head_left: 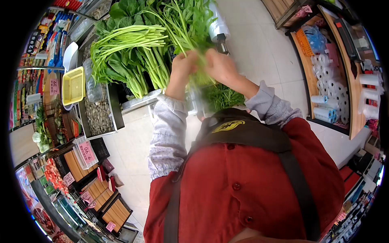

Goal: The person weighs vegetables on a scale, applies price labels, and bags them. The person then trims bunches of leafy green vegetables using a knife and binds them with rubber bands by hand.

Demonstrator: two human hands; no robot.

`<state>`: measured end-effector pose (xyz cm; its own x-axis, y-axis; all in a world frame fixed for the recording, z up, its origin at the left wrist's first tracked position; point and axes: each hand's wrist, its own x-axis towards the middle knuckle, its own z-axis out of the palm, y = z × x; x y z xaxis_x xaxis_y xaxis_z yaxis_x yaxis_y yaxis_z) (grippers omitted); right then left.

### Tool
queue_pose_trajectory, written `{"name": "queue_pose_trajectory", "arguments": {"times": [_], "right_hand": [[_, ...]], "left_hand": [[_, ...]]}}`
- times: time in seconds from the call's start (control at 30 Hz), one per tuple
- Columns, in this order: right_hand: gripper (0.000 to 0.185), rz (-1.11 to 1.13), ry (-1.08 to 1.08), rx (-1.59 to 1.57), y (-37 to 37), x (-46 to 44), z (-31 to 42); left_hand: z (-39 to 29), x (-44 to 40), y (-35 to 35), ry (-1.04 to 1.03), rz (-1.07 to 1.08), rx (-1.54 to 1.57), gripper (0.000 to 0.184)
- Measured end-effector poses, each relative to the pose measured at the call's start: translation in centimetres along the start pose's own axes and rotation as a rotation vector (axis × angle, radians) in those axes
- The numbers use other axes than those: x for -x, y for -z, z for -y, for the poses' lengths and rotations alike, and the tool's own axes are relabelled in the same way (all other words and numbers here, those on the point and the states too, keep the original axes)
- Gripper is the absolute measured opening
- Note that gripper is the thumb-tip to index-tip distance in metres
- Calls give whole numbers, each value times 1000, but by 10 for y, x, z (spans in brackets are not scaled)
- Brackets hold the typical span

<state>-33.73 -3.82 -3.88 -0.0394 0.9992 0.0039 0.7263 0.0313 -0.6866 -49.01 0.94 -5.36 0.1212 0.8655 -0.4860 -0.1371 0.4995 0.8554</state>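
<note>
My left hand (pixel 184 65) and my right hand (pixel 222 68) are close together over the vegetable display, fingers closed. Between them are thin-stemmed leafy greens (pixel 201 73), blurred by motion, with the stem ends hanging below. Just left of my left hand, bundles of long green-stemmed vegetables (pixel 139 38) lie piled up, stems and broad leaves showing. More loose stalks (pixel 178 20) spread out beyond my hands. Under my right hand sits a heap of fine dark green leaves (pixel 223 98). My fingertips are partly smeared.
A yellow basket (pixel 73 86) stands by a metal bin of small shellfish (pixel 97 115) on the left. A roll of clear plastic bags (pixel 219 24) is beyond my right hand. Wooden shelves (pixel 356 97) hold white rolls (pixel 332 87) at right. Tiled floor (pixel 265 52) lies between.
</note>
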Motion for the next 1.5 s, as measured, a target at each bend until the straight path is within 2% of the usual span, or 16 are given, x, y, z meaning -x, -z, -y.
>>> {"name": "queue_pose_trajectory", "arguments": {"times": [0.13,0.2,0.23,0.3,0.37,0.43,0.57,0.63,0.77,0.83,0.93,1.07,1.17,1.23,1.43,1.5], "right_hand": [[26,-74,130,-90,-6,7,-1],[25,-58,160,-486,-23,7,-17],[25,-59,160,-487,-22,8,-23],[29,504,-345,-1072,0,12,-13],[32,496,-426,-1121,4,16,-10],[31,660,-428,-1277,2,16,-18],[27,514,-446,-1240,-7,13,-19],[23,415,-348,-935,-16,8,-28],[19,362,-316,-812,-19,9,-25],[22,120,-24,-504,-16,14,-20],[23,71,-36,-406,-13,15,-15],[31,43,12,-513,-29,1,-28],[29,126,-85,-668,-16,-9,-8],[26,326,-143,-798,-17,-19,-8],[19,404,-348,-922,-18,-22,1],[18,421,-337,-928,-15,-21,4]], "left_hand": [[-4,-1,1,-16,62,40,16],[-13,6,0,-12,90,79,18],[-17,9,-1,-7,118,119,21],[-15,7,4,-23,135,158,23],[-15,7,4,-39,155,194,25],[-18,12,2,-4,112,212,24],[-12,9,11,-13,128,185,23],[-10,9,14,-33,113,145,22],[-4,9,15,-84,29,109,18],[0,6,17,-99,5,84,17],[0,5,18,-130,-31,50,16],[-2,5,19,-133,-38,36,15],[0,7,17,-106,-17,56,17],[-1,8,17,-100,-29,65,18],[-4,12,16,-84,-29,114,23],[-4,13,17,-87,-20,103,24]]}}
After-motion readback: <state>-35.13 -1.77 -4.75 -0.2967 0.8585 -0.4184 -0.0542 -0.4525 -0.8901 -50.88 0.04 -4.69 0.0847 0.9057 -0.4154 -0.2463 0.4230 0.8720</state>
